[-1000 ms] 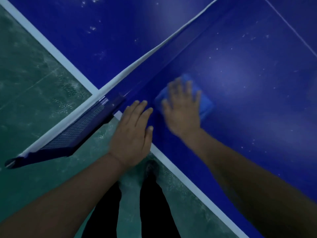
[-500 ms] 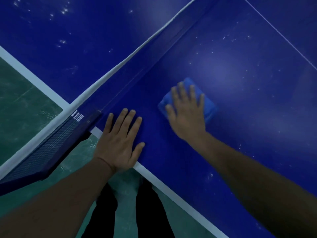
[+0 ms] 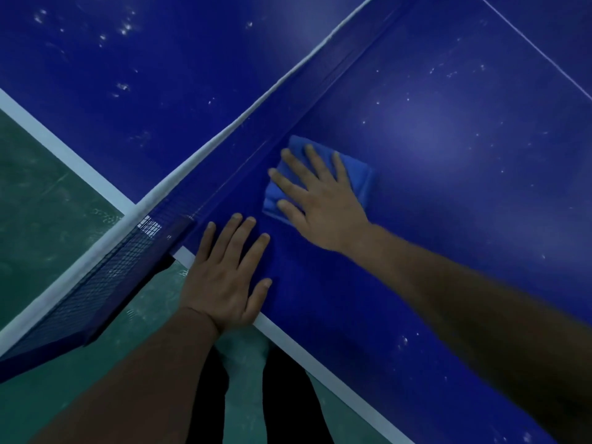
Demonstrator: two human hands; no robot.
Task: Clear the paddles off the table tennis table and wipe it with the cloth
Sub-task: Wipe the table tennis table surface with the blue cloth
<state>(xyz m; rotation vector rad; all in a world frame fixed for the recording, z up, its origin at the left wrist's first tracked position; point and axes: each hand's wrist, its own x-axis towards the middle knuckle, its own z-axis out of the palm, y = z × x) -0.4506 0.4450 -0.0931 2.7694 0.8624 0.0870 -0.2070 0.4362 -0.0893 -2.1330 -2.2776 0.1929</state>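
right hand point(image 3: 323, 200) flat on cloth point(image 3: 355, 174) | left hand point(image 3: 224, 277) flat on table point(image 3: 448, 219)

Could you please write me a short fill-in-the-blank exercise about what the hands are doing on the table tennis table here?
1. The right hand presses flat on a folded cloth whose colour is ____.
2. The left hand rests flat on the ____ with its fingers straight.
3. The cloth lies close beside the ____, on the person's side of it.

Missing words: blue; table; net
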